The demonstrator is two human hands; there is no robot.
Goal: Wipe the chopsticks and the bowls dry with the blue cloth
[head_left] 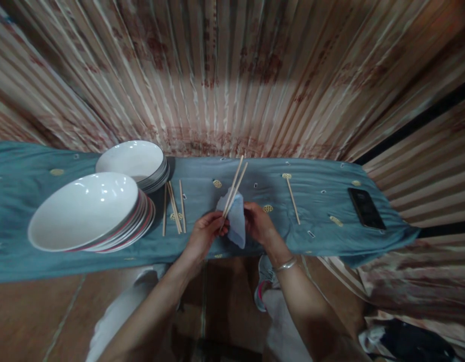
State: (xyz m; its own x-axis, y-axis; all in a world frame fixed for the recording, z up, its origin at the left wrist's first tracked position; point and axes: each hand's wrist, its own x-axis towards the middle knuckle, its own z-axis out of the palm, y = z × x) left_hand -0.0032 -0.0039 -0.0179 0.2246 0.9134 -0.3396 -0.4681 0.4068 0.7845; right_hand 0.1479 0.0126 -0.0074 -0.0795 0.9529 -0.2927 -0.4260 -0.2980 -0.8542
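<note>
My left hand (209, 229) is closed around the lower ends of a pair of pale wooden chopsticks (235, 187), which point up and away over the table. Behind them hangs a light blue-white cloth (237, 221), between my two hands. My right hand (258, 221) grips the cloth's right side; its fingertips are partly hidden behind it. Several loose chopsticks (174, 206) lie to the left of my left hand. A single chopstick (293, 201) lies to the right of my right hand.
A stack of large white bowls (85, 213) stands at the left, with a stack of smaller white bowls (132, 161) behind it. On the right of the teal tablecloth (330, 241) lies a black phone (367, 208). A pleated curtain (232, 100) hangs behind the table.
</note>
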